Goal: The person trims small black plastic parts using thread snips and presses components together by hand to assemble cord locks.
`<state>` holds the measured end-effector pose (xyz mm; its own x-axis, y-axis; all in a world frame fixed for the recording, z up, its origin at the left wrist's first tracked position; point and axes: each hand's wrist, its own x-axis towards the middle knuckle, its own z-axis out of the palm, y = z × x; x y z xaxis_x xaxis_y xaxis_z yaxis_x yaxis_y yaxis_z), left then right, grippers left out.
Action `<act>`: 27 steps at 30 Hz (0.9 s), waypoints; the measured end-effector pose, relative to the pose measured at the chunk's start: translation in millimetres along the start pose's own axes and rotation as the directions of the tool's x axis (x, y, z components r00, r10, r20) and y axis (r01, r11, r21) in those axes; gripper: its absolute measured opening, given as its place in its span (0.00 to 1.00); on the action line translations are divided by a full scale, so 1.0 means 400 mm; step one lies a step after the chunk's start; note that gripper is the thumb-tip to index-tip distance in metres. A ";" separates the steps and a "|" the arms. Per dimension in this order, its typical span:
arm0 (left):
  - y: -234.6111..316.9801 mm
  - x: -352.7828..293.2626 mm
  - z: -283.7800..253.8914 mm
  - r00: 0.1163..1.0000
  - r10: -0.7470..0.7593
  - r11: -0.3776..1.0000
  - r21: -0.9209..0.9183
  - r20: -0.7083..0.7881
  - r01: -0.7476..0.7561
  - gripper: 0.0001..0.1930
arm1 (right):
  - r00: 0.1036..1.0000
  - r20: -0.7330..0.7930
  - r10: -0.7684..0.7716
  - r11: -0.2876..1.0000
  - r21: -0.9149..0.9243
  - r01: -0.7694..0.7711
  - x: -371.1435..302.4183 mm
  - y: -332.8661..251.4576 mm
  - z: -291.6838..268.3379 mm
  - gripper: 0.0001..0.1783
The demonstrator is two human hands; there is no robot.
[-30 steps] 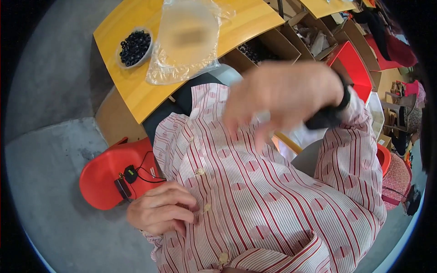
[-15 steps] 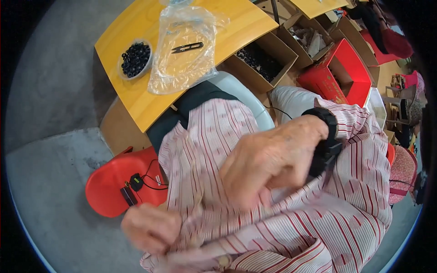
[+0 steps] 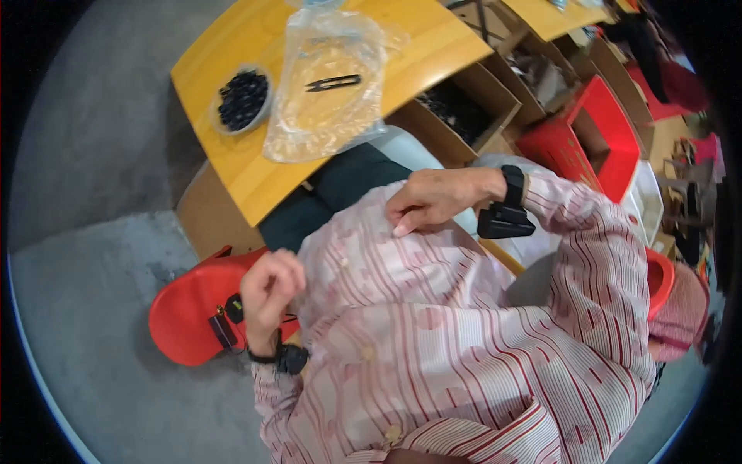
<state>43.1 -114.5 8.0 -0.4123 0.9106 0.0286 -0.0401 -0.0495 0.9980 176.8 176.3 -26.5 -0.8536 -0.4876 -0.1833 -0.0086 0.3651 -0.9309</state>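
A striped red-and-white shirt with pale buttons covers my torso and lap. To its left, my left hand is raised, fingers loosely bent and a little apart, slightly blurred; nothing shows in it. Over the shirt's lower front, my right hand is closed, its fingers curled under and the thumb tip close to the cloth. I see no cloth clearly gripped in it. A dark band with a black device sits on my right wrist, and another black device on my left wrist.
The yellow table ahead bears a tub of black beads, a clear plastic bag and black thread snips on it. A red chair with small electronics stands left. Right are cardboard boxes and a red box.
Both hands have come away from the buttoned front of the shirt. The right moved forward over the lower front; the left rose at the side. The gathered cloth now lies flatter.
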 end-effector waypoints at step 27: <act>-0.155 0.421 -0.342 0.823 0.258 0.579 0.763 -0.506 0.288 0.10 | 0.987 -0.087 -0.133 0.908 -0.410 0.086 0.375 0.185 0.031 0.23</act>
<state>-148.2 -14.2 -56.8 -0.8101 0.5291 0.2526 0.5529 0.5463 0.6291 54.5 120.4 -126.7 -0.8869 -0.4610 -0.0297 -0.2949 0.6145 -0.7317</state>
